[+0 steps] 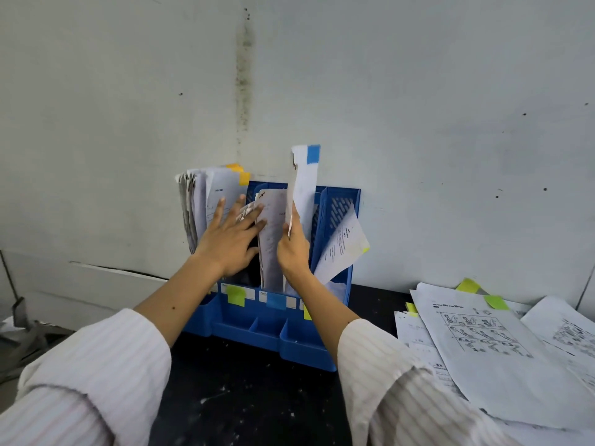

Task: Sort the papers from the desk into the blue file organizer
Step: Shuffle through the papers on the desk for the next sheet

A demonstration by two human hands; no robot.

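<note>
Your right hand's fingers (291, 231) are curled round the lower edge of a sheet with a blue tab (304, 188), pinching it; your left hand's fingers (248, 217) are straight and spread, pressing flat against the papers already filed. That sheet stands upright with its long axis vertical, the blue tab at its top corner, rising well above the blue file organizer (267, 329), its lower part hidden behind your right hand (293, 249) and apparently in one of the middle slots. Your left hand (230, 239) reaches forward, palm toward the papers, pushing a curled stack (272, 233) in the middle slot leftward, with its fingertips also over the thick bundle with orange tabs (199, 204) in the leftmost slot. Both forearms stretch out from striped sleeves (96, 365), the right wrist turned so the thumb side faces up. In the rightmost slot a loose sheet (343, 249) leans out to the right, tilted. Green, blue and yellow sticky notes (236, 295) label the organizer's front. It sits on a dark desk (244, 397) against a pale wall (418, 107). To the right, well apart, a pile of printed papers (483, 349) with yellow-green tabs lies flat on the desk.
</note>
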